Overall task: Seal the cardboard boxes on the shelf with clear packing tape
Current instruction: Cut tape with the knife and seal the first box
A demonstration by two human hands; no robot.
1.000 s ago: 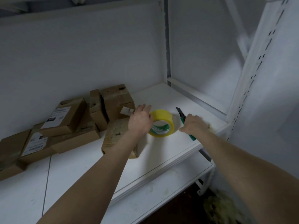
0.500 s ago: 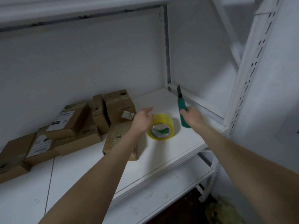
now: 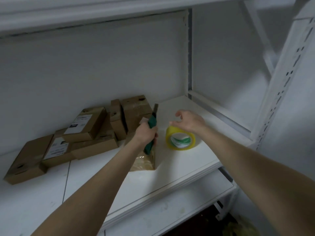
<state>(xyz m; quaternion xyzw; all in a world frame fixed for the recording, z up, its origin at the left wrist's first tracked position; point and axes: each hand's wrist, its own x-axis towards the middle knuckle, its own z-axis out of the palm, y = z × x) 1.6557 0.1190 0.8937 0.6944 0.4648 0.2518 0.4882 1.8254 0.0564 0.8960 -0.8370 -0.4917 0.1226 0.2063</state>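
your left hand (image 3: 146,133) grips the knife (image 3: 152,122) over the nearest box (image 3: 144,163). your right hand (image 3: 189,121) hovers, fingers spread, just above the tape (image 3: 179,139) on the shelf (image 3: 179,167). this looks like tool gathering; next, grasp the roll and find its free end.

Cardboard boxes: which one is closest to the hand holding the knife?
The lone front box directly under the left hand gripping the green utility knife, beside the tape roll. The other boxes sit piled farther left and behind.

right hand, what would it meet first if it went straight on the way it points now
Probably the yellow tape roll, just under the curled fingers of the right hand; depth is unclear.
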